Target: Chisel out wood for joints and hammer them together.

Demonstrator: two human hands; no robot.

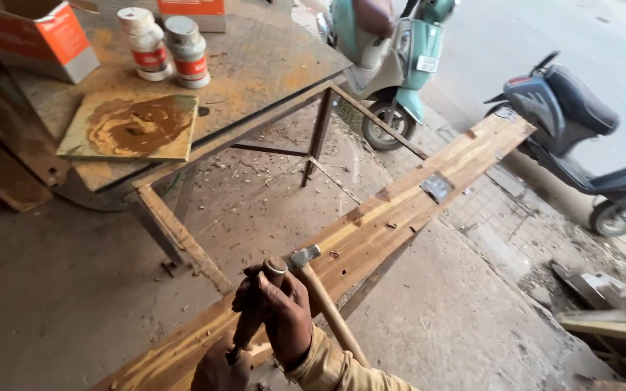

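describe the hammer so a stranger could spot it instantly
Find the long wooden plank running diagonally from bottom left toward the scooters. At its near end, a hammer rests beside the right hand: small grey metal head, pale wooden handle, unlike the dark chisel being gripped.

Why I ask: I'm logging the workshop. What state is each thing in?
Wooden-handled chisel: gripped by both hands.
Right hand: closed on chisel handle.
Left hand: closed lower on chisel.
Long wooden plank: lying flat.
Wooden-handled steel hammer: head over plank.
Two white tins: lidded, upright.
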